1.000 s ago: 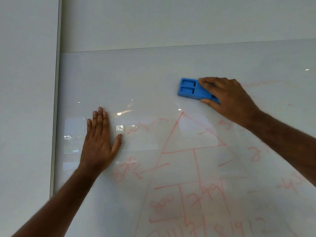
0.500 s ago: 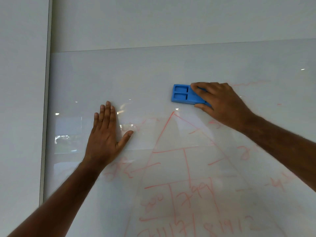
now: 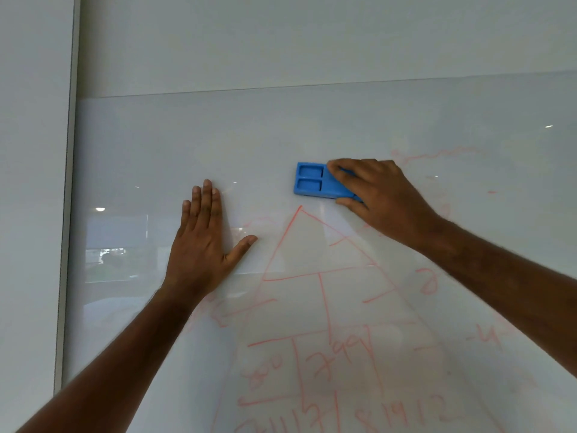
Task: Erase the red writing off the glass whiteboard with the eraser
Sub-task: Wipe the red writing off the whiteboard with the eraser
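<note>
The glass whiteboard [image 3: 312,135] carries a red triangle diagram [image 3: 318,276], largely unerased. The left hand [image 3: 203,242] lies flat, grasping nothing. The right hand [image 3: 381,198] grips the blue eraser [image 3: 312,181] just above the apex. Next move: a downward pressing stroke.

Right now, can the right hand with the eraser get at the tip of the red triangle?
Probably yes: the right hand holds the eraser just above the triangle's tip, with only bare glass between them.
</note>
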Demonstrator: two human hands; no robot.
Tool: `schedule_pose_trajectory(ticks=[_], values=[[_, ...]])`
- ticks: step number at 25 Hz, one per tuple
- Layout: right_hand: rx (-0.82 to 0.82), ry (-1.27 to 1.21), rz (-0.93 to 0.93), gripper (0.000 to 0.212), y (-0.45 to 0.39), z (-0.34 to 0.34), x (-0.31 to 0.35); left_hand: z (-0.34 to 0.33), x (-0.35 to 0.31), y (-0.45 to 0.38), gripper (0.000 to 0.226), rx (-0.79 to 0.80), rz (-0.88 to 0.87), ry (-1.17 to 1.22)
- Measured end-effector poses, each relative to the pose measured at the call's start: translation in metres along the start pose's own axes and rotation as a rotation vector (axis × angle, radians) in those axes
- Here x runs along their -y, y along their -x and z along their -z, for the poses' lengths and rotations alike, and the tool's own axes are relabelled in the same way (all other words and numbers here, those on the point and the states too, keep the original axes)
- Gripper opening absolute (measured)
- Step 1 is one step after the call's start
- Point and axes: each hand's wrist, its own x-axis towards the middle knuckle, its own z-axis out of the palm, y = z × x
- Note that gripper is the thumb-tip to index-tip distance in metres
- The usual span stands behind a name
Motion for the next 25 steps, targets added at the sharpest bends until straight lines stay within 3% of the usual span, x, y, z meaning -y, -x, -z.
schedule_pose_trajectory(ticks=[2,9,14,17,22,25], values=[[0.007,0.034,0.028,0.053,0.014,0.008,-0.017,0.000,-0.002,-0.001,0.113,-0.002,-0.008,-0.009],[-0.034,-0.016,-0.232,0.059,-0.013,0.015,-0.045,0.001,-0.026,-0.024,0.115,0.029,-0.008,-0.007],[-0.014,-0.038,-0.107,0.057,0.001,0.009,-0.021,-0.002,-0.045,-0.044,0.113,-0.010,-0.021,0.042],[0.011,0.035,-0.030,0.056,0.024,0.017,-0.044,-0.003,-0.047,-0.047,0.111,-0.008,-0.030,0.044],[-0.026,-0.004,-0.278,0.059,0.019,0.036,-0.095,-0.004,-0.058,-0.052,0.113,-0.020,-0.012,0.055],[-0.049,-0.035,-0.261,0.058,0.003,0.025,-0.076,-0.005,-0.072,-0.060,0.114,-0.026,-0.013,0.072]])
